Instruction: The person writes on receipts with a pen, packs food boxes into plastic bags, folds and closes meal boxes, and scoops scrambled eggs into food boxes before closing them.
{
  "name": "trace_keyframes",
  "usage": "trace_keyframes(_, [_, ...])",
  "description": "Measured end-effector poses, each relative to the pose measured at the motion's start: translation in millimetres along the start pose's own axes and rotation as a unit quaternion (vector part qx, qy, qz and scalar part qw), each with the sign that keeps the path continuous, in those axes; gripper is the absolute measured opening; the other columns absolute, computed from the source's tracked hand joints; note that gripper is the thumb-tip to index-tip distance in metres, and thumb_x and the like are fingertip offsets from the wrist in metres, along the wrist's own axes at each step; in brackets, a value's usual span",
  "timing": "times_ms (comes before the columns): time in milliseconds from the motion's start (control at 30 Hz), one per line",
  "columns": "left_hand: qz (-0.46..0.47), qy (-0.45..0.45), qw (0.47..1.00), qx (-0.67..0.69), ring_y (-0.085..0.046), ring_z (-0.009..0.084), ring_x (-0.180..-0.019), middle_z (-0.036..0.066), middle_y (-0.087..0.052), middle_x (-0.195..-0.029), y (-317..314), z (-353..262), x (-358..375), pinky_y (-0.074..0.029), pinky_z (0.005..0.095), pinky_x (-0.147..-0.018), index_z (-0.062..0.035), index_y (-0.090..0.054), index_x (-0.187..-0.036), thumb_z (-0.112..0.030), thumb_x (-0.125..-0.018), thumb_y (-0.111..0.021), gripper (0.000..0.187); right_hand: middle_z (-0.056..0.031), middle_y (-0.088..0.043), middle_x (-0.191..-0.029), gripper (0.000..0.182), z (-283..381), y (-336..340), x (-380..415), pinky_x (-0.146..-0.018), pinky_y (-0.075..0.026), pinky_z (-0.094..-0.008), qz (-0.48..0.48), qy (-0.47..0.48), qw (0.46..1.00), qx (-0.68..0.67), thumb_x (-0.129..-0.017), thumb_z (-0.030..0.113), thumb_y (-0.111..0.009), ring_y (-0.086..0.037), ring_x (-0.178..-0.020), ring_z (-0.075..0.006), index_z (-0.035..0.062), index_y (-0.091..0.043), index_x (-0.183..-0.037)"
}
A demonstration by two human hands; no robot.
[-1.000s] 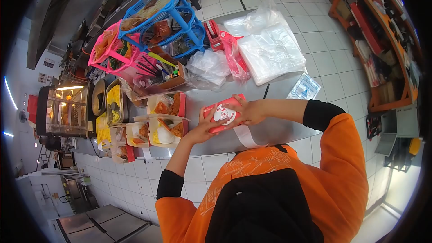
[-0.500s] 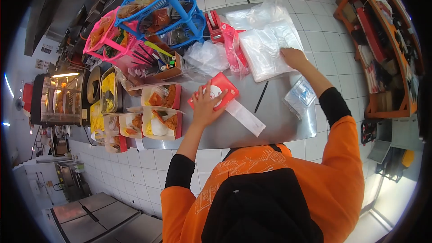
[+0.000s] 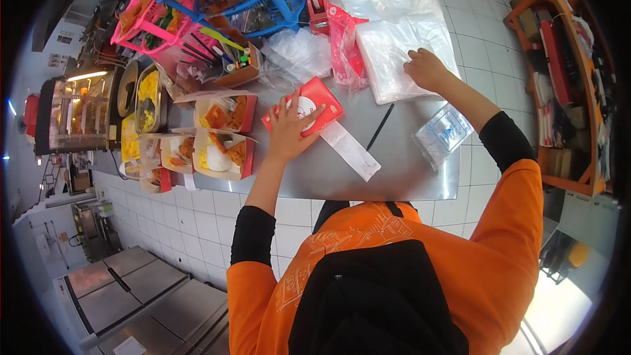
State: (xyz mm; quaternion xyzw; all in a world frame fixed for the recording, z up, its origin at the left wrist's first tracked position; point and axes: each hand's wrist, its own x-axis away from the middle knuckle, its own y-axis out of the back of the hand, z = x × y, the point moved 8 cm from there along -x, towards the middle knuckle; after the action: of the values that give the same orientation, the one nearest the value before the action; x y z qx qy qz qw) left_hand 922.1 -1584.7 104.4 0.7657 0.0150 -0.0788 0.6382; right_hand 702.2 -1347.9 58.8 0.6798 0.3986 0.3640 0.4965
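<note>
My left hand [image 3: 289,128] lies over a closed red box [image 3: 325,100] with a white round print, its fingers spread across the lid. From under the box a white paper slip [image 3: 351,154] sticks out towards me. My right hand [image 3: 428,71] is on a stack of clear plastic bags [image 3: 384,59], thumb and fingers pinched at the top layer. Between the two hands a black pen [image 3: 381,126] lies on the steel table. A flat pack with a blue print [image 3: 444,133] sits below my right forearm.
Open food boxes [image 3: 246,158] with rice and fried pieces line the left side. Behind them are metal trays of yellow food [image 3: 150,95], a pink basket [image 3: 141,39], a blue tiered rack [image 3: 282,3], a red tape dispenser [image 3: 317,8] and crumpled plastic [image 3: 299,52].
My right hand has shifted left over the bag stack, and its fingertips show more. My left hand stays on the red box. The camera view has tilted slightly.
</note>
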Motion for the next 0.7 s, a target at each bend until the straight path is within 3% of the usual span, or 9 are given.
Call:
trace_keyframes(100, [0.001,0.007,1.000,0.005,-0.030,0.0397,-0.133,0.014,-0.027,-0.154,0.2,-0.4,-0.5,-0.022,0.0579,-0.107,-0.0457,-0.054,-0.131,-0.041,-0.074,-0.072,0.060,-0.0014,-0.069,-0.085,0.013,12.8,-3.8,-18.4,-0.102,-0.034,-0.0351,0.201,0.021,0.971,0.131,-0.082,0.024,-0.062,-0.060,-0.096,-0.0167,0.0148,-0.070,-0.087])
trace_keyframes(233, [-0.001,0.011,1.000,0.018,-0.030,0.0392,-0.133,0.013,-0.027,-0.154,0.3,3.0,0.0,-0.022,0.0568,-0.107,-0.0458,-0.055,-0.130,-0.038,-0.073,-0.073,0.061,-0.0024,-0.070,-0.084,0.008,24.8,-8.8,-41.5,-0.108,-0.028,-0.0367,0.265,0.131,0.944,0.147,-0.078,0.023,-0.066,-0.064,-0.091,-0.0158,0.0182,-0.071,-0.082])
trace_keyframes(300, [-0.002,0.013,1.000,0.020,-0.030,0.0391,-0.133,0.012,-0.027,-0.154,-0.8,5.1,1.4,-0.022,0.0568,-0.107,-0.0461,-0.055,-0.130,-0.038,-0.072,-0.074,0.061,-0.0023,-0.070,-0.081,0.005,19.7,-16.5,-41.2,-0.109,-0.027,-0.0368,0.236,0.148,0.953,0.122,-0.076,0.022,-0.067,-0.065,-0.088,-0.0161,0.0183,-0.070,-0.079])
trace_keyframes(433, [-0.024,0.016,0.999,0.019,-0.032,0.0400,-0.132,0.012,-0.030,-0.153,1.2,4.8,1.4,-0.022,0.0577,-0.107,-0.0417,-0.059,-0.128,-0.040,-0.074,-0.071,0.055,-0.0060,-0.067,-0.075,0.005,-10.4,0.9,-34.0,-0.097,-0.038,-0.0399,0.142,0.084,0.986,0.007,-0.076,0.019,-0.065,-0.066,-0.082,-0.0235,0.0149,-0.065,-0.072])
trace_keyframes(500, [-0.023,0.028,0.999,0.024,-0.032,0.0404,-0.132,0.012,-0.031,-0.152,1.5,4.9,4.7,-0.021,0.0580,-0.108,-0.0427,-0.060,-0.126,-0.038,-0.076,-0.071,0.052,-0.0067,-0.065,-0.080,0.006,-27.0,35.3,-40.3,-0.083,-0.044,-0.0390,0.120,0.061,0.989,-0.061,-0.081,0.016,-0.058,-0.064,-0.082,-0.0272,0.0140,-0.064,-0.081])
trace_keyframes(533, [-0.033,0.045,0.998,0.023,-0.030,0.0394,-0.133,0.011,-0.030,-0.153,1.3,3.3,10.1,-0.021,0.0580,-0.108,-0.0433,-0.059,-0.127,-0.038,-0.076,-0.071,0.053,-0.0108,-0.063,-0.077,0.010,-42.0,51.9,-42.8,-0.079,-0.045,-0.0390,0.056,0.030,0.982,-0.176,-0.084,0.017,-0.055,-0.063,-0.079,-0.0275,0.0101,-0.063,-0.086])
trace_keyframes(567, [-0.043,0.058,0.997,0.019,-0.029,0.0384,-0.135,0.010,-0.029,-0.153,2.5,1.1,12.4,-0.020,0.0581,-0.108,-0.0440,-0.057,-0.128,-0.038,-0.076,-0.072,0.054,-0.0150,-0.061,-0.075,0.015,-58.7,66.1,-43.8,-0.074,-0.046,-0.0391,-0.010,-0.005,0.957,-0.289,-0.087,0.018,-0.053,-0.062,-0.076,-0.0278,0.0062,-0.062,-0.090])
trace_keyframes(600, [-0.053,0.066,0.996,0.012,-0.027,0.0373,-0.136,0.010,-0.029,-0.154,5.8,-0.9,10.9,-0.019,0.0582,-0.109,-0.0446,-0.056,-0.129,-0.037,-0.076,-0.073,0.056,-0.0121,-0.056,-0.071,0.024,-68.1,86.2,-36.8,-0.068,-0.045,-0.0342,-0.106,-0.050,0.902,-0.415,-0.097,0.022,-0.046,-0.057,-0.069,-0.0186,0.0046,-0.062,-0.098])
trace_keyframes(700, [-0.123,0.154,0.977,0.077,-0.022,0.0346,-0.140,0.009,-0.032,-0.152,-10.9,-29.7,38.3,-0.016,0.0554,-0.112,-0.0359,-0.057,-0.131,-0.032,-0.081,-0.069,0.051,-0.0058,-0.052,-0.069,0.033,-79.1,116.3,-13.5,-0.060,-0.042,-0.0269,-0.217,-0.166,0.736,-0.620,-0.102,0.030,-0.042,-0.051,-0.064,-0.0108,0.0034,-0.061,-0.099])
